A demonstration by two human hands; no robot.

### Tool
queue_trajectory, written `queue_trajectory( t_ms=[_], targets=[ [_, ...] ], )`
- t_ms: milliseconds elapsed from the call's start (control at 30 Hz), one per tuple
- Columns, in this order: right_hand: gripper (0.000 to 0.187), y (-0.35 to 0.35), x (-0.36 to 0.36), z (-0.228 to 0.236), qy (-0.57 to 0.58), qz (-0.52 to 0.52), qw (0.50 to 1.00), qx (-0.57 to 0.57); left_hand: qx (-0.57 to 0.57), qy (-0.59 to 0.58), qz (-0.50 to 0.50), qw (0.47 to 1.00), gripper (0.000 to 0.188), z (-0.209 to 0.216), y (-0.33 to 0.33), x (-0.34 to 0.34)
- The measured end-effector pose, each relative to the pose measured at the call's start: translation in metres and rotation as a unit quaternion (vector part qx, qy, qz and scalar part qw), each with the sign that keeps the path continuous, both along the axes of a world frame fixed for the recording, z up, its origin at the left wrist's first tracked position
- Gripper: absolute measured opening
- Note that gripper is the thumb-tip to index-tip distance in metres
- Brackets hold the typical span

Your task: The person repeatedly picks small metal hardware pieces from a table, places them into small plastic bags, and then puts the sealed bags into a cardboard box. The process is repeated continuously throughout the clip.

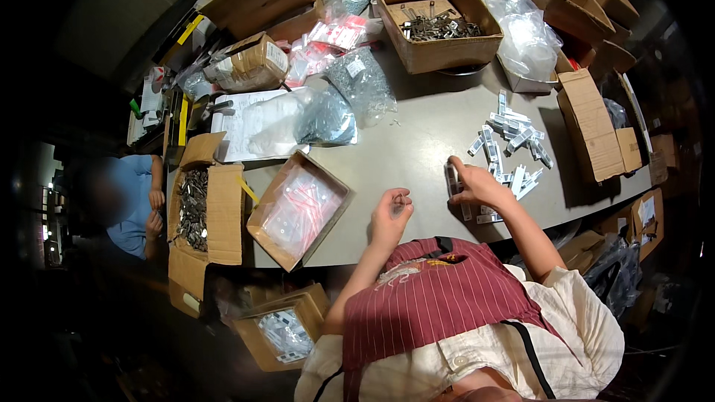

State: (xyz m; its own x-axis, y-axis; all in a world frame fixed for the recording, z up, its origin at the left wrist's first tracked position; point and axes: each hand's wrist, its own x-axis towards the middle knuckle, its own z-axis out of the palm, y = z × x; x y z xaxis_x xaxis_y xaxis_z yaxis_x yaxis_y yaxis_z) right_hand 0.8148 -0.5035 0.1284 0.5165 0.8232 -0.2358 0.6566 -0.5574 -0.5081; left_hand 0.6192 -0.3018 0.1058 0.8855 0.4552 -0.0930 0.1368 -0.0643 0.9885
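My right hand (pixel 477 184) reaches over the table, its thumb and index finger closed around a narrow white-and-grey piece (pixel 452 179) that rests on the tabletop. Beside that hand lie more such pieces, and a loose heap of them (pixel 514 134) spreads farther off to the right. Near the table's front edge is my left hand (pixel 391 217), its fingers curled inward. Something small and dark seems to show between those fingers, too small to name.
An open carton of metal parts (pixel 439 56) stands at the back. To the left are a shallow box of small plastic bags (pixel 339 187), a carton of dark metal parts (pixel 223 212) and bagged hardware (pixel 328 115). A co-worker in blue (pixel 134 205) sits at far left.
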Motion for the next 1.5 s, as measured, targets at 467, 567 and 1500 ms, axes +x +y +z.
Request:
queue_trajectory(
  t_ms=[467, 567, 1500],
  targets=[
    [0.057, 0.052, -0.053, -0.019, 0.042, 0.008, 0.981, 0.187, -0.099, 0.147, 0.005, 0.984, 0.032, -0.019, 0.005, 0.017],
    [0.041, 0.050, -0.058, -0.007, 0.027, -0.052, 0.989, 0.136, 0.035, 0.126, 0.030, 0.991, 0.030, -0.034, 0.007, 0.013],
    [0.018, 0.054, -0.055, 0.007, 0.480, -0.175, 0.804, 0.304, -0.036, 0.042, -0.034, 0.998, 0.035, 0.052, 0.027, -0.003]
  ],
)
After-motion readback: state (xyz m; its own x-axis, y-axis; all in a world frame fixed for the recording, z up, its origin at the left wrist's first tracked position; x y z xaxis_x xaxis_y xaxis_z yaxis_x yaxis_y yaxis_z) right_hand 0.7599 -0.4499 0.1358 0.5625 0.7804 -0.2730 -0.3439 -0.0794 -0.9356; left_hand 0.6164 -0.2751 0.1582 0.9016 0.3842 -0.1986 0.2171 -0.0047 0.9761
